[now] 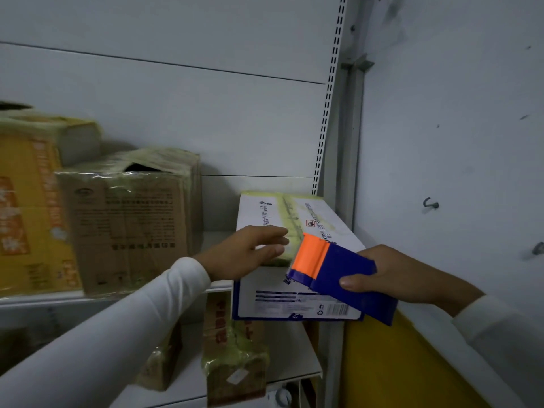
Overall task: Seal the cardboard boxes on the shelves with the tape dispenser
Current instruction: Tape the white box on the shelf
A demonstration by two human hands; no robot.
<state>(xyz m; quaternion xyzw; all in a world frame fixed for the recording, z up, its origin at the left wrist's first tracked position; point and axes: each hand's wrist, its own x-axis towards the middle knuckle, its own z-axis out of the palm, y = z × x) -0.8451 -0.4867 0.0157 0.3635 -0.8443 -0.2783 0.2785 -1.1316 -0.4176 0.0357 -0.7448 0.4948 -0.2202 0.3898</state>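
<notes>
I count five cardboard boxes: one white box [297,225], one brown box [129,228], one yellow box [32,213], two small boxes low in the frame [235,360] [160,363]. One tape dispenser [332,269], two hands [244,254] [403,275], two shelves [41,298] [291,366].

The single head-worn camera looks forward and slightly down from close in front of a white shelving unit [164,295], its wide angle bending the slotted upright [325,113] and back panel. Both sleeved forearms enter from the bottom corners, the left hand [247,251] and right hand [394,275] meeting near the frame's middle over a white box [294,298]. The right wall [456,128] stands very near.
</notes>
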